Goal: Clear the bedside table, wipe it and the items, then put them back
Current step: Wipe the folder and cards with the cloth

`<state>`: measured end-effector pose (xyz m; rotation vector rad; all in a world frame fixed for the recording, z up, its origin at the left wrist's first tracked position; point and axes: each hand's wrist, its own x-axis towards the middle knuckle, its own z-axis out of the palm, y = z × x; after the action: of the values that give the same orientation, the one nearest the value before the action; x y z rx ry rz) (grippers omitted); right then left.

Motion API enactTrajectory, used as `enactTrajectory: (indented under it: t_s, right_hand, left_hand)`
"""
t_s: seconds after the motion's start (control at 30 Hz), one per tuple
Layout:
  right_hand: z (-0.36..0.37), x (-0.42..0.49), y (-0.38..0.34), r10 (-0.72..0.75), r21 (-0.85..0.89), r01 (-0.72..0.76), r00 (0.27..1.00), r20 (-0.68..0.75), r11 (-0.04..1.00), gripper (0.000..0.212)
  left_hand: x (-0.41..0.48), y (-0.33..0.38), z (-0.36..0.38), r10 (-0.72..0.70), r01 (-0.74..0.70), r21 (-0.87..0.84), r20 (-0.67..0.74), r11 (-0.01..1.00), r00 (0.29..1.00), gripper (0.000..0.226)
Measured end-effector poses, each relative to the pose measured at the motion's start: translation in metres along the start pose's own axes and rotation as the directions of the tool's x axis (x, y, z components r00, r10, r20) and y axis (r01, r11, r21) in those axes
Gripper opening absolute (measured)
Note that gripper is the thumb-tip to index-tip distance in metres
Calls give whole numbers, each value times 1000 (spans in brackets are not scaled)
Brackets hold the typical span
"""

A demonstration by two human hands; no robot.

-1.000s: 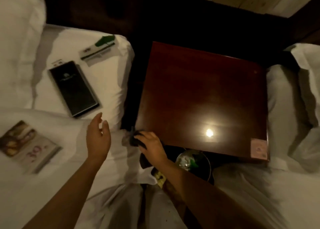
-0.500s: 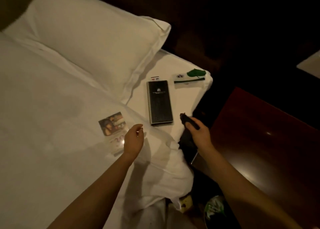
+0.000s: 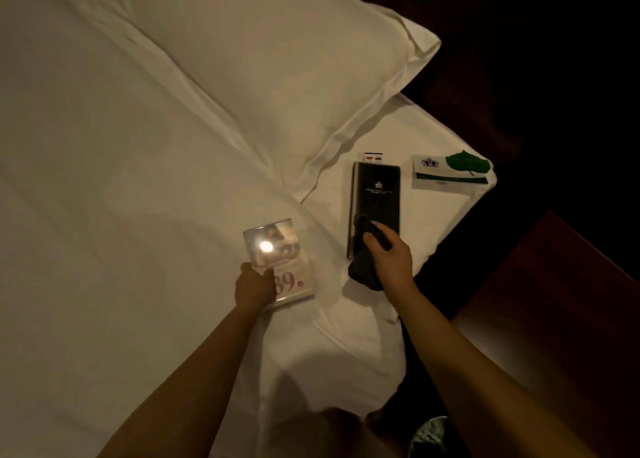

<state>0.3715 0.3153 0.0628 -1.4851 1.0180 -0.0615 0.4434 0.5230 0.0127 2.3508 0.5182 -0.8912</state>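
Note:
My left hand [image 3: 254,286] grips the lower left edge of a glossy printed card in a clear stand [image 3: 282,260], tilted up off the white bed; a light glares on its picture. My right hand [image 3: 389,262] is closed on a dark cloth [image 3: 363,270], pressed on the near end of a black folder [image 3: 375,201] that lies flat on the sheet. A white card with a green leaf [image 3: 450,172] rests near the mattress corner. A small white tag [image 3: 373,158] peeks out past the folder's far end. The dark red bedside table [image 3: 554,301] shows at right.
A large white pillow [image 3: 277,59] lies beyond the folder. The white duvet [image 3: 104,215] fills the left. A dark gap separates bed and table. Something green and white [image 3: 431,433] sits low between my arms at the bottom edge.
My left hand reached the printed card, took hold of it and tipped it up. My right hand moved with the cloth from the mattress edge onto the black folder. My view swung further over the bed.

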Motion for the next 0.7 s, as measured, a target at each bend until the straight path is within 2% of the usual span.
enactTrajectory:
  t_s: [0.13, 0.2, 0.3, 0.37, 0.47, 0.7]
  right_hand:
    - [27, -8, -7, -76, -124, 87, 992, 97, 988, 34]
    - [39, -19, -15, -188, -214, 224, 967, 173, 951, 34]
    - [63, -40, -26, -368, -402, 499, 857, 360, 768, 38]
    - [73, -46, -35, -451, -480, 601, 798, 398, 639, 40]
    - [66, -32, -56, -514, -560, 610, 786, 343, 560, 40]
    - [30, -4, -83, -490, -688, 459, 855, 169, 563, 41]
  left_hand:
    - [-14, 10, -3, 93, -98, -188, -33, 977, 995, 22]
    - [-26, 17, -9, 164, -172, -268, -51, 948, 985, 17]
    - [-49, 37, -14, 263, -250, -421, -27, 872, 964, 22]
    - [-67, 54, -16, 317, -227, -580, 57, 782, 947, 24]
    - [-87, 71, -18, 379, -240, -668, 68, 704, 923, 26]
    - [-102, 94, -7, 386, -265, -673, 32, 690, 922, 27]
